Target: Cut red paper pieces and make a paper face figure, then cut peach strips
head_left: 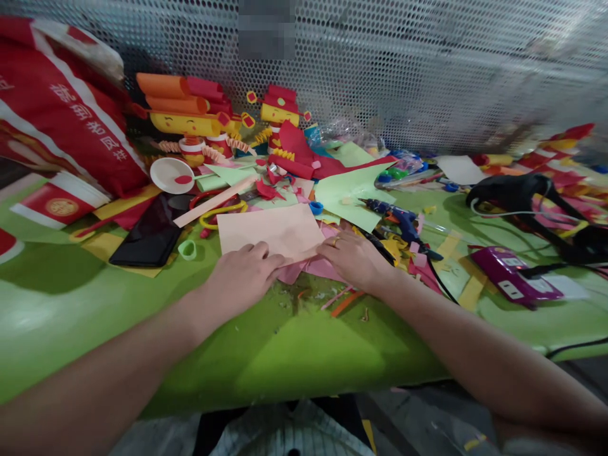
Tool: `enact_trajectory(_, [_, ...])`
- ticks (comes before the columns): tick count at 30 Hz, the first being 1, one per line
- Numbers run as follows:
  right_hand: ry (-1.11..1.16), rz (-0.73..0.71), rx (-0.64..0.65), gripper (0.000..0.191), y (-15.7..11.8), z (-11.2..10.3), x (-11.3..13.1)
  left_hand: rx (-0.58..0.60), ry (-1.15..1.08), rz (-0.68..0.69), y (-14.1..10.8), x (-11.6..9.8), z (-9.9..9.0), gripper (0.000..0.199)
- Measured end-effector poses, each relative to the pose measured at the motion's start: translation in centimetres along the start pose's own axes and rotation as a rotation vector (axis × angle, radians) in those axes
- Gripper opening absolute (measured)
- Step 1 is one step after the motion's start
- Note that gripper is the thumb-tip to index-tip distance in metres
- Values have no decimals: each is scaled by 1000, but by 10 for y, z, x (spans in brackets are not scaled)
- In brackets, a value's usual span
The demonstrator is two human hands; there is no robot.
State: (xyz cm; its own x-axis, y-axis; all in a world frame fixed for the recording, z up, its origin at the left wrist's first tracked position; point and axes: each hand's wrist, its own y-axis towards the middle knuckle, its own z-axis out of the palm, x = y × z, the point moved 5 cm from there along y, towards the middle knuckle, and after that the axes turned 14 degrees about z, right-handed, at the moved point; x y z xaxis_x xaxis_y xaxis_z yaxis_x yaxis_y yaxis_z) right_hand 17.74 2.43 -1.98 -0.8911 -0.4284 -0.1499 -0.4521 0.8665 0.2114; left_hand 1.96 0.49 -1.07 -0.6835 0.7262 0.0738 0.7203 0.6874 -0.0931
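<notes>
A pale peach sheet of paper [270, 229] lies before me, its near edge curled or folded up between my hands. My left hand [247, 273] has its fingers bent over the near left part of that edge, the thumb pointing inward. At the right end of the edge my right hand [352, 258], with a ring on one finger, pinches the paper. Pink paper pieces [294, 271] show beneath the sheet. Beside its upper left, a peach paper strip [216, 201] rests across yellow-handled scissors [223, 215]. My fingertips partly cover the fold.
Left are a black phone [152, 231], a paper cup [61, 201] and a large red bag [71, 107]. Paper figures [183, 120] stand behind. On the right lie a blue glue gun [396, 218] and a purple power strip [515, 275] with cords. Paper scraps litter the green table [213, 373].
</notes>
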Motion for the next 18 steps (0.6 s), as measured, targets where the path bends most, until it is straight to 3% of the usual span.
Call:
enact_trajectory(6, [29,20,-39,24,-1,4,-2,-23,16,16,1,1,2,30])
enact_trajectory(13, [151,116,-39,22,2,7,-10,6,6,8,2,3,2,26])
enact_trajectory(18, [250,215,-3,25,6,8,-14,-40,-39,-40,3,12,2,26])
